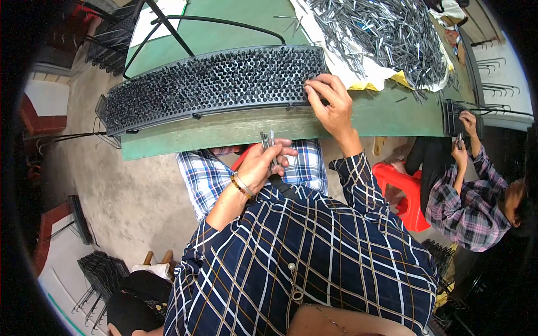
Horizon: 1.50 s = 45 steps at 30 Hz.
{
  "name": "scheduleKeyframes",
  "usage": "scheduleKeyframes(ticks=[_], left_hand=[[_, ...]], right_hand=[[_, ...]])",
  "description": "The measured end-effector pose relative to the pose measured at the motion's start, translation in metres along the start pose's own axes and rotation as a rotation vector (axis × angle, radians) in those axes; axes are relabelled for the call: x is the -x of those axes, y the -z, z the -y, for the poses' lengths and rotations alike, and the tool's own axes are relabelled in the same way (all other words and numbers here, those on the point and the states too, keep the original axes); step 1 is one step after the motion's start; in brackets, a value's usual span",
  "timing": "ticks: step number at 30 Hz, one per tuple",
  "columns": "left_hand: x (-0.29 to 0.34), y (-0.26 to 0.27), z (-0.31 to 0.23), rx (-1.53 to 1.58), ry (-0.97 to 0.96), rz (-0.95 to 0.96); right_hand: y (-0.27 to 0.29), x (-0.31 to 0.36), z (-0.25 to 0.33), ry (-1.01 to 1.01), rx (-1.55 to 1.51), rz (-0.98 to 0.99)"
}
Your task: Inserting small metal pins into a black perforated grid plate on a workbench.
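Note:
A long black perforated rack [213, 84], its holes set with many small dark pins, lies across the green table [185, 131]. My right hand [332, 103] is at the rack's right end, thumb and fingertips pinched together over the holes; whatever they hold is too small to make out. Below the rack's front edge, over my lap, my left hand [263, 162] is closed around a small bunch of thin grey metal pins [268, 139], their ends sticking up past the fingers. A beaded bracelet and a bangle circle that wrist.
A large heap of loose metal pins [386, 33] lies on a white sheet at the back right. Black wire legs [224, 21] rise behind the rack. At the right, a co-worker [471, 207] handles a similar rack [453, 117] beside a red stool [412, 196]. Stacked racks [103, 271] stand lower left.

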<state>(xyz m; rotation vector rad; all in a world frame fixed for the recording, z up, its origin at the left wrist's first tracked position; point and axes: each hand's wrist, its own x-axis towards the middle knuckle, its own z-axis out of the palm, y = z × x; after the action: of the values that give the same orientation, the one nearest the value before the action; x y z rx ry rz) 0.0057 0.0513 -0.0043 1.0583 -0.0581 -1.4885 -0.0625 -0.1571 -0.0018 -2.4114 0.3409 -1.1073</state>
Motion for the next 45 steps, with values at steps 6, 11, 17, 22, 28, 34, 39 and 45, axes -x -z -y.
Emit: scheduleKeyframes(ticks=[6,11,17,22,28,34,39,45], left_hand=[[-0.002,0.002,0.001,0.016,0.001,-0.002],[-0.003,0.002,0.001,0.021,0.01,0.018],[0.002,-0.001,-0.004,0.095,0.093,0.075],[0.003,-0.001,-0.009,0.148,0.076,0.117],[0.005,-0.002,-0.007,0.051,0.034,0.136],[0.0,-0.001,-0.002,0.045,-0.024,0.015],[-0.004,-0.006,-0.001,0.006,-0.021,-0.069],[-0.002,-0.009,0.0,-0.011,-0.018,-0.025]], right_hand=[[-0.005,0.007,0.001,-0.037,0.05,-0.083],[-0.005,0.006,0.003,0.048,0.162,-0.08],[-0.002,0.008,0.008,-0.119,0.015,-0.098],[0.008,0.013,0.039,-0.452,-0.508,0.394],[-0.002,0.033,0.055,-0.687,-0.831,0.599],[0.005,0.038,0.049,-0.893,-0.967,0.46],[0.016,0.034,0.039,-0.866,-0.868,0.376],[0.035,0.008,0.018,-0.689,-0.725,0.174]])
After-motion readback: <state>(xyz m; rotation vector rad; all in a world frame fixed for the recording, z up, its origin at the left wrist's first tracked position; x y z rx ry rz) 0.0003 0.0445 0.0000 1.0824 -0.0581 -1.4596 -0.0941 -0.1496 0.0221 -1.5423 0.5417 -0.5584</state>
